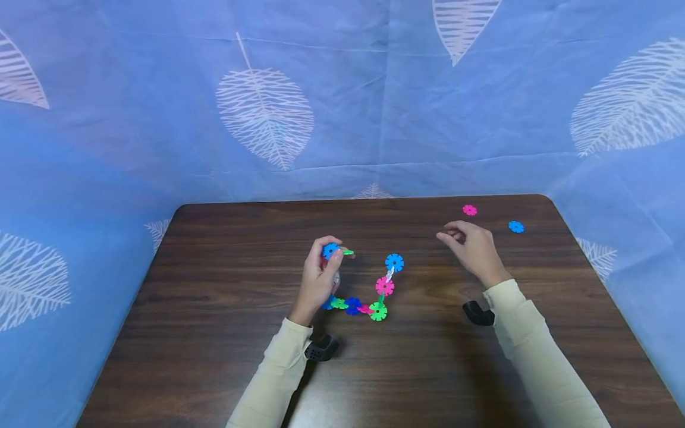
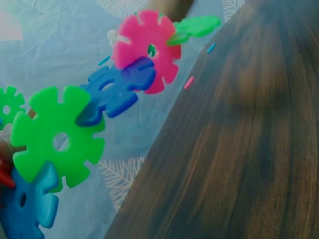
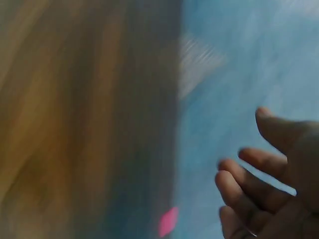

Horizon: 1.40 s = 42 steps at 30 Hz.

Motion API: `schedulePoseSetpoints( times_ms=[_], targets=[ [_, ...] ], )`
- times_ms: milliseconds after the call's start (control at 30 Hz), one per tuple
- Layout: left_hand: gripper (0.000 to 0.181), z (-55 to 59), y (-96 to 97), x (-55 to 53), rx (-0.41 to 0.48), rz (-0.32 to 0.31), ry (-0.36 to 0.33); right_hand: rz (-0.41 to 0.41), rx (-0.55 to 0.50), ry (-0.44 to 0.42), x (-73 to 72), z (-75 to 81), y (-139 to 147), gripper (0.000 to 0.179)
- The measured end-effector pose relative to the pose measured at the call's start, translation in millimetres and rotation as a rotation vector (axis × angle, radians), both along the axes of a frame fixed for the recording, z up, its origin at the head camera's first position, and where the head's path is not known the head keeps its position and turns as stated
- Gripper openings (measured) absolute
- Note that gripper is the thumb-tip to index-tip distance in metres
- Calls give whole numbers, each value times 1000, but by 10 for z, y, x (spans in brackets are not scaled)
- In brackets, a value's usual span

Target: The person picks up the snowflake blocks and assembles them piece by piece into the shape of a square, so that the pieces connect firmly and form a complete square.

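My left hand (image 1: 317,280) pinches a blue notched disc (image 1: 330,251) at one end of a chain of interlocking plastic discs. From that hand the chain runs right past a dark blue disc (image 1: 352,306) to a green disc (image 1: 377,311), then bends away through a pink disc (image 1: 384,286) to a blue end disc (image 1: 394,262). The left wrist view shows a large green disc (image 2: 60,139) slotted into a dark blue one (image 2: 117,92). Part of the chain is hidden behind the left fingers. Nothing is held by my right hand (image 1: 475,251), its fingers loosely bent above the table.
Two loose discs lie at the back right of the brown wooden table (image 1: 417,368): a pink disc (image 1: 469,210) and a blue disc (image 1: 516,226). Behind the table's far edge hangs a blue cloth (image 1: 342,119) with white leaf prints.
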<state>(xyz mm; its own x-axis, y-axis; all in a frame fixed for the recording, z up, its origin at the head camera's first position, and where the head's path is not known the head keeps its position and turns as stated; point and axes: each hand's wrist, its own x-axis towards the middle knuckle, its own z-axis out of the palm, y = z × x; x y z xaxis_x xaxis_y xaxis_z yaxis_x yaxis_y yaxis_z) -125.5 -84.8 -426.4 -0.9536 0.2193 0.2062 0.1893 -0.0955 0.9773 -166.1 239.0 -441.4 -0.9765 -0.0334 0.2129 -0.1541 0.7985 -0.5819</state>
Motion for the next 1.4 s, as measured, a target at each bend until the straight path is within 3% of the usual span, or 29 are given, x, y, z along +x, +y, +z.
schedulePoseSetpoints(
  times_ms=[67,233,300,433,533,667,1167,1400],
  targets=[
    [27,-15,-31,10,2,8,-4,-70,34,-49,-62,-154,207,46],
    [25,-51,-86,15,23,28,-31,-293,92,-80,-166,-426,685,50],
    [25,-70,-97,6,30,33,-37,-391,105,-104,-196,-489,851,52],
    [26,-153,-114,-26,29,48,-39,-538,100,-231,-263,-522,1089,58],
    [26,-232,-128,-61,28,64,-33,-566,103,-343,-329,-495,1200,63],
    [27,-283,-141,-94,32,66,-13,-570,97,-412,-399,-467,1291,64],
    [31,-282,-177,-124,39,69,17,-619,34,-369,-456,-439,1353,48],
    [29,-176,-196,-102,44,62,-8,-633,-206,-293,-424,-486,1397,34]
  ],
)
